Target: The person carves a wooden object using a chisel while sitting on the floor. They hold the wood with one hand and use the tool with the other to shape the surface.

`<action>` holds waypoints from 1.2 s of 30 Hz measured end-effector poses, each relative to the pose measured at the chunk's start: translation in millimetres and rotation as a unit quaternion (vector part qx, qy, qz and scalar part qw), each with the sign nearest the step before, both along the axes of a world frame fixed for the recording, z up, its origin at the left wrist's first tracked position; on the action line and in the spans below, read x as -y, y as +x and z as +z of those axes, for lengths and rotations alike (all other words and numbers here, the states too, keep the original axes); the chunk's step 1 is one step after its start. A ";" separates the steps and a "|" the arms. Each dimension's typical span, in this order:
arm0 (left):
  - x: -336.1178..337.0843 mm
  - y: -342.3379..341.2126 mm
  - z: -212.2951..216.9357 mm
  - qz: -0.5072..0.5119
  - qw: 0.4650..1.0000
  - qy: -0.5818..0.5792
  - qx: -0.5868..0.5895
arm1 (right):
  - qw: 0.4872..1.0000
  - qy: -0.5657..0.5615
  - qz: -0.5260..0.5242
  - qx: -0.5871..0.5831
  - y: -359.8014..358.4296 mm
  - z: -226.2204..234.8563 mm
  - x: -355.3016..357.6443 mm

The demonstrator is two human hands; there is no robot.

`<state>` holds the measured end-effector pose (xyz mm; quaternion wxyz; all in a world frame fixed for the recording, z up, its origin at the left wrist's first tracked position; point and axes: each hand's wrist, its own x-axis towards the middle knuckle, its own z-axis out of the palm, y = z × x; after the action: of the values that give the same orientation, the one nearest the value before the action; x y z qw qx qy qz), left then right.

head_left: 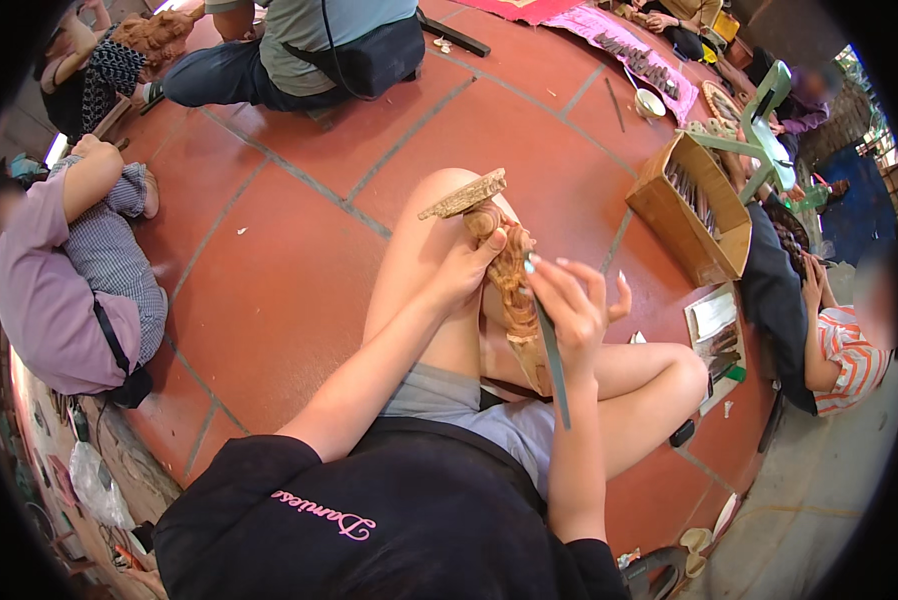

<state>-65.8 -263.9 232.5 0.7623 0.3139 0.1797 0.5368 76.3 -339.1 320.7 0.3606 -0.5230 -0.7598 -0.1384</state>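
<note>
A carved brown wooden figure [520,312] lies tilted over my lap, its rough flat base [464,195] at the far end and a tapering pale tip near my shorts. My left hand [472,266] is closed round it just below the base, thumb on top. My right hand [575,312] pinches a long, flat, dark grey strip [554,365], which looks like a file or folded sandpaper. Its upper end is by the fingertips against the figure's right side, and the rest hangs down along my wrist. The exact contact point is hidden by my fingers.
An open cardboard box [691,205] of thin pieces stands right, beside a tray [714,345] of small items and a green plastic stool [764,140]. People sit left, ahead and right on the red tiles [299,290]. A pink cloth [629,50] holds dark pieces.
</note>
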 end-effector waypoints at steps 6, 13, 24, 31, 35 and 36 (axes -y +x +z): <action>-4.2 0.3 11.1 0.012 1.000 -0.002 -0.012 | 0.999 -0.012 0.013 -0.044 4.9 9.3 9.4; 9.8 1.8 14.6 -0.018 1.000 -0.018 0.005 | 0.998 -0.016 0.015 -0.064 11.7 -1.6 16.0; 5.0 10.8 30.2 -0.014 1.000 -0.018 -0.009 | 0.994 -0.037 0.039 -0.094 30.0 1.1 12.6; 5.9 18.6 36.4 -0.036 0.999 -0.010 -0.037 | 0.996 -0.019 0.035 -0.083 39.9 13.2 10.6; 14.2 20.9 27.3 -0.031 0.999 -0.013 -0.019 | 0.994 -0.037 0.031 -0.098 41.9 0.7 23.6; 17.8 21.3 24.7 -0.023 0.999 -0.017 -0.024 | 0.993 -0.048 0.031 -0.100 43.7 -3.6 32.4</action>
<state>-44.5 -281.7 257.3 0.7749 0.3181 0.1997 0.5084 120.1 -371.5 317.1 0.4135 -0.5269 -0.7416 -0.0377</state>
